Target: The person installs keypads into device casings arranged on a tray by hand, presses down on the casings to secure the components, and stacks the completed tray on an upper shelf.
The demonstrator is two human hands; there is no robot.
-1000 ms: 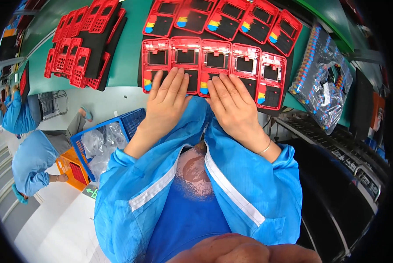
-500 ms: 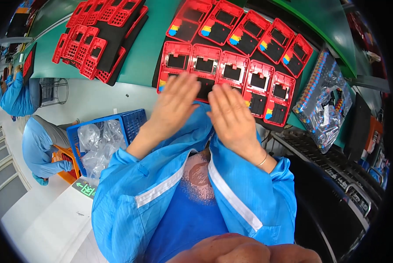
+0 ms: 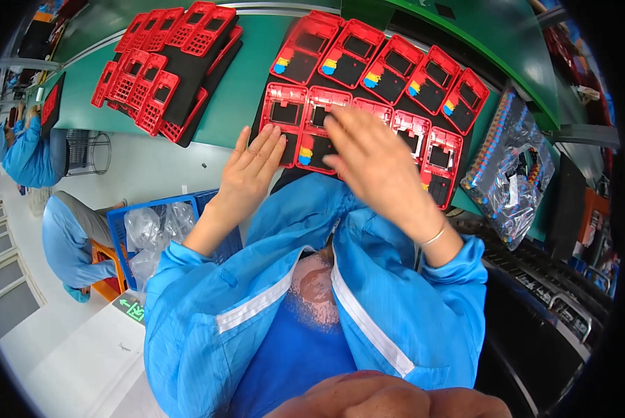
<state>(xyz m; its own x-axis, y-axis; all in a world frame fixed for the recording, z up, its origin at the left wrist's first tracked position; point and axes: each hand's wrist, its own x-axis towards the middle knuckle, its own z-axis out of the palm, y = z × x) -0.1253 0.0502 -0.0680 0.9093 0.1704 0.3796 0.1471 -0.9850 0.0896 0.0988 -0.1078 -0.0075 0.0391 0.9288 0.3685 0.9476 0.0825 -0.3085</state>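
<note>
Two rows of red plastic housings lie on a dark mat [image 3: 400, 103]. Each visible one has a rectangular window, and many show a patch of yellow, blue and red parts [image 3: 305, 155]. My left hand [image 3: 251, 169] has its fingers stretched out, their tips over the lower part of the leftmost near-row housing [image 3: 284, 90]. Slightly blurred, my right hand [image 3: 378, 160] reaches across the middle of that row with fingers extended. Its fingertips are by the window of the second housing [image 3: 319, 97], and it covers much of the third housing [image 3: 373, 106]. Neither hand visibly holds anything.
More red housings with grid openings [image 3: 162, 90] are stacked on dark sheets at the left of the green table [image 3: 218, 118]. A clear bag of colourful parts [image 3: 511, 174] lies right. A blue crate [image 3: 208, 198] holds clear plastic bags. Two people in blue are at left.
My hands were side by side over the near row. The left has moved left and down; the right has swung up and left over the middle housings. The view has shifted slightly.
</note>
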